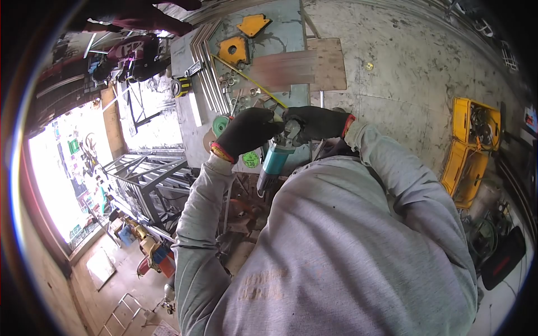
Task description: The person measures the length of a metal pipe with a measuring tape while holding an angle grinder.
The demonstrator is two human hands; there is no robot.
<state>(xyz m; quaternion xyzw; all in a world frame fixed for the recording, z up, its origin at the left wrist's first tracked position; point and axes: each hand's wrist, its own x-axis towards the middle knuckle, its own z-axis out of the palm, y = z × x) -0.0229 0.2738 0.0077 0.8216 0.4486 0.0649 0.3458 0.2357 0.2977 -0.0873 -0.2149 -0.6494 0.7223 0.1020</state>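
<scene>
Head view, looking down past grey sleeves. Left hand [246, 131], in a black glove with a red-and-yellow cuff, curled around the head end of a teal-bodied angle grinder [276, 158]; fingers closed on it. Right hand [315, 121], also black-gloved, fingers bent and pressed against the grinder's top from the other side, touching the left hand's fingertips. Grinder body hangs down and toward the person's chest, below both hands.

Under the hands, a grey metal counter [280, 39]. Just left of the left hand, a green round disc [221, 125]. Beyond the hands, a yellow tape-measure blade [252, 81] runs diagonally, ending near the right hand. Further off, two yellow arrow-shaped welding magnets [241, 39] and a brown wooden board [305, 66]. Bundled steel strips [208, 67] lie left of the magnets. Well right of the right hand, a yellow plastic crate [475, 145] on the floor.
</scene>
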